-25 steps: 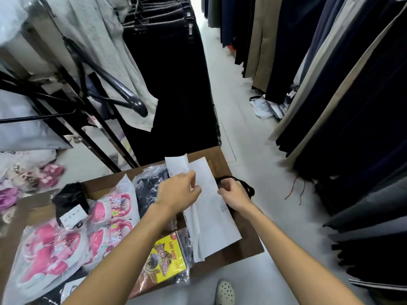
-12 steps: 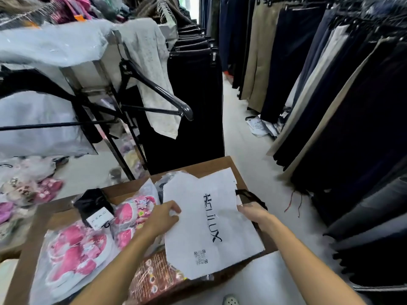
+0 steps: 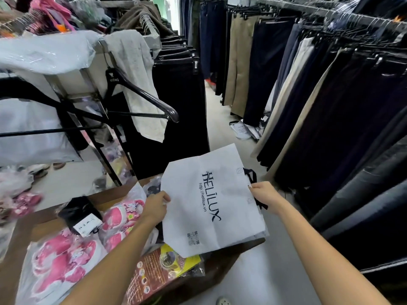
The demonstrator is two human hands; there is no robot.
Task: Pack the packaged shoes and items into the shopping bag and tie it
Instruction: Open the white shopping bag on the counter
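Observation:
A white shopping bag [image 3: 211, 201] printed "HELILUX" is spread flat and lifted above the brown table [image 3: 44, 227]. My left hand [image 3: 155, 208] pinches its left edge and my right hand [image 3: 264, 194] grips its right edge by the black handles [image 3: 251, 175]. Two packs of pink shoes in clear plastic lie on the table, one at the left [image 3: 59, 265] and one nearer the middle [image 3: 120, 216]. A black packaged item with a white label [image 3: 80, 215] sits behind them. A red and yellow packet [image 3: 163, 269] lies under the bag's lower corner.
A black hanger [image 3: 141, 95] juts from the rack at the left over the table's far side. Dark and beige trousers [image 3: 330, 106] hang along the right. More pink shoes [image 3: 24, 201] lie on the floor at the left. A pale floor aisle [image 3: 218, 126] runs ahead.
The bag has gone from folded narrow on the table to spread open flat and lifted, my hands moving apart to its two edges. The view has tilted up.

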